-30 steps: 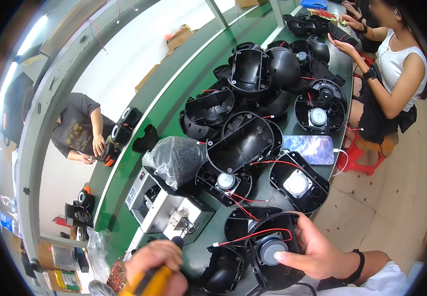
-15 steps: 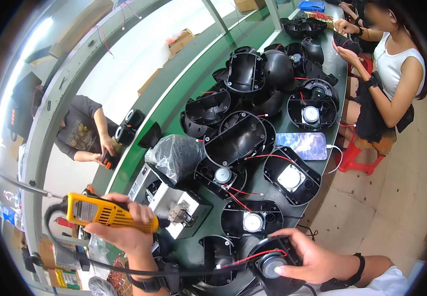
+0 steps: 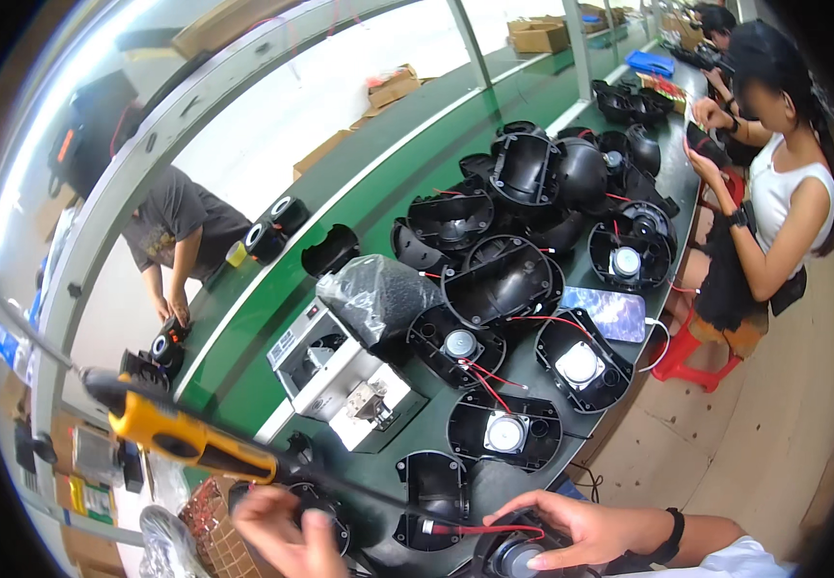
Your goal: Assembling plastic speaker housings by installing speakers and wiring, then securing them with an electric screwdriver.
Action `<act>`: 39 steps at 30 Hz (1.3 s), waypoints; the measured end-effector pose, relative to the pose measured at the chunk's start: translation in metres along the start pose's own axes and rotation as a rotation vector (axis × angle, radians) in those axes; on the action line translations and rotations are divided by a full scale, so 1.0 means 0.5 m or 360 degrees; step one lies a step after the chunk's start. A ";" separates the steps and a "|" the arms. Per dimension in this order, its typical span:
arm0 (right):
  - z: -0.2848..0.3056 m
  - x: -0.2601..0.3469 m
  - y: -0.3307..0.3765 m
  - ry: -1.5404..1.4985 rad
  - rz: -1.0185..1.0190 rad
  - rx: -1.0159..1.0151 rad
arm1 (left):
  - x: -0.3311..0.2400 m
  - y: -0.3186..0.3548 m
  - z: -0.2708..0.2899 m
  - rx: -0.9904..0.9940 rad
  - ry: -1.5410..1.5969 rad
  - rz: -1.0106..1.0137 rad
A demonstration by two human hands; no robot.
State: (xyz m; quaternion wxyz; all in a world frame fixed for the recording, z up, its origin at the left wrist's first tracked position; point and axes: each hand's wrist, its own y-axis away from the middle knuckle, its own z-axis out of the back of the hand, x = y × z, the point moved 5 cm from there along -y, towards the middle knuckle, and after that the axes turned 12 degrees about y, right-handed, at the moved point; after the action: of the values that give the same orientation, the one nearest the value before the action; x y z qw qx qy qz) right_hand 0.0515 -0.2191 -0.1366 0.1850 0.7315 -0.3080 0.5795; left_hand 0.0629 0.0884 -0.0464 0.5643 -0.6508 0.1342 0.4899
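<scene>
Several black shells (image 3: 473, 429): speakers (image 3: 505, 433) seated
Other shells (image 3: 433, 482): seen bare
Left grip (image 3: 287, 538): spread, nothing held
Right grip (image 3: 581, 530): closed on fitted shell (image 3: 515, 559); fastening unclear

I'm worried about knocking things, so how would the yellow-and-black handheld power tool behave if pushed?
The yellow-and-black handheld power tool would probably swing rather than slide: it hangs in the air, and the open left hand isn't gripping it. Its bulky, hard-looking casing suggests a stiff body, perhaps fairly heavy.
</scene>
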 end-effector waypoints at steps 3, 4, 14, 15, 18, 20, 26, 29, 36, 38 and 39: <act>-0.013 0.000 -0.017 0.0007 -0.0078 0.0119 | -0.020 0.135 -0.037 0.0436 -0.0439 0.0527; -0.014 0.015 -0.014 -0.0035 -0.0180 0.0034 | -0.040 0.148 -0.072 0.0587 -0.0535 0.0400; 0.011 0.046 0.010 0.0300 -0.0317 -0.0327 | -0.088 0.160 -0.009 0.0818 -0.0269 0.0162; 0.007 0.058 0.009 0.0319 -0.0306 -0.0322 | -0.113 0.154 0.027 0.0827 -0.0141 0.0178; 0.004 0.086 0.009 0.0146 -0.0259 -0.0412 | -0.174 0.088 0.149 0.0743 -0.0107 0.0238; 0.006 0.100 0.005 0.0102 -0.0197 -0.0443 | -0.171 0.026 0.226 0.0747 -0.0339 0.0142; 0.039 0.091 0.014 -0.0106 -0.0108 -0.0855 | 0.035 -0.271 0.190 0.0627 -0.1111 0.0577; 0.028 0.084 -0.011 0.0111 0.0004 -0.1097 | 0.172 -0.320 0.144 0.0577 -0.1147 0.0693; 0.013 0.052 -0.090 0.0282 0.0192 -0.1077 | 0.234 -0.289 0.022 0.1150 -0.1299 0.0517; 0.010 0.034 -0.109 0.0295 0.0143 -0.1000 | 0.190 -0.288 0.027 0.1134 -0.1217 0.0493; 0.012 0.019 -0.116 0.0329 0.0104 -0.0958 | 0.165 -0.290 0.030 0.1052 -0.1053 0.0360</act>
State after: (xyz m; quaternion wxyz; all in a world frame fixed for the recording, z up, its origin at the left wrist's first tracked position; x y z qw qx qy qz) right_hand 0.0958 -0.1823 -0.1243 0.4047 0.5710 -0.4684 0.5392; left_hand 0.2009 0.1802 -0.0224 0.6966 -0.2272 0.1658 0.6600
